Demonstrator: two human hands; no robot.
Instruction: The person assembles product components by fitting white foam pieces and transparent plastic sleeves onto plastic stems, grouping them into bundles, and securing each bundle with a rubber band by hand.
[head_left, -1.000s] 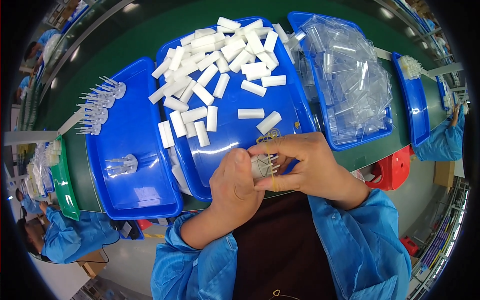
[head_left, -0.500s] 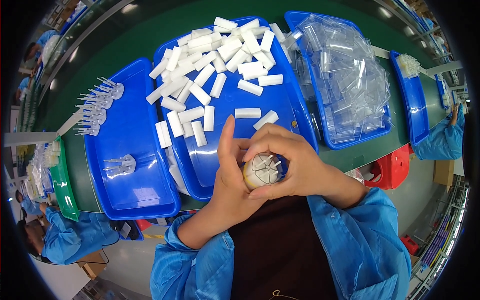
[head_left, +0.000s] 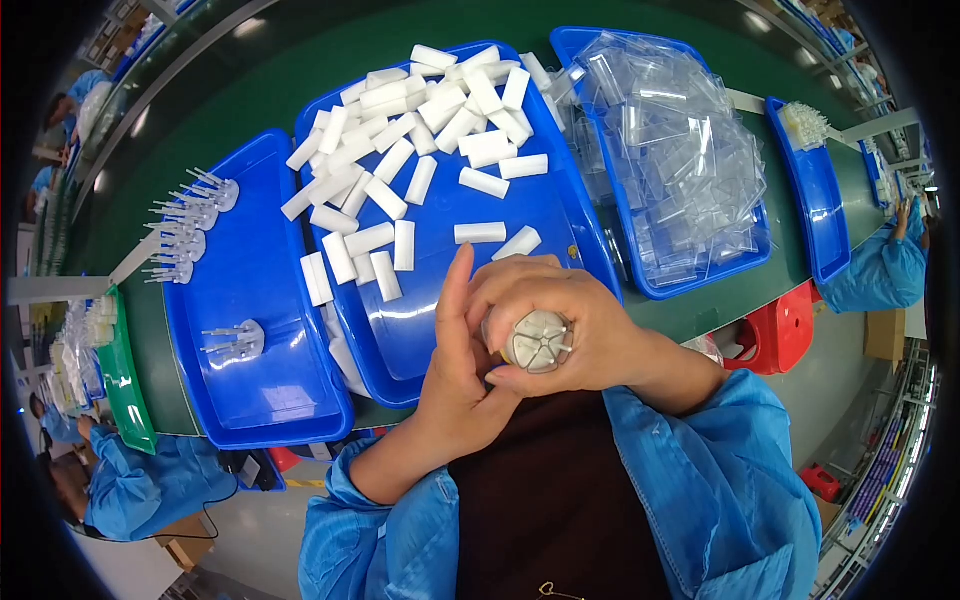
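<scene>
Close to my body I hold a round white bundle (head_left: 540, 343). Its facing end is split into wedge-like segments, and small clear prongs stick out of it. My right hand (head_left: 585, 320) curls around its far and right sides. From the left, my left hand (head_left: 455, 365) presses against it, one finger pointing up and the others partly hidden behind the right hand. Most of the bundle's length is out of sight. Beyond my hands, white foam blocks (head_left: 390, 160) are heaped in a blue tray (head_left: 455, 345).
At left, a blue tray (head_left: 265, 400) carries clear pronged pieces (head_left: 237, 341), several more along its far edge. Clear plastic sleeves (head_left: 680, 160) fill a tray at right. Farther out are a green tray (head_left: 130, 390), a narrow blue tray (head_left: 822, 215) and a red stool (head_left: 780, 330).
The bundle has turned in my hands, its segmented end tilting and shifting slightly right. My right fingers have closed farther over it. The trays appear shifted slightly left and down.
</scene>
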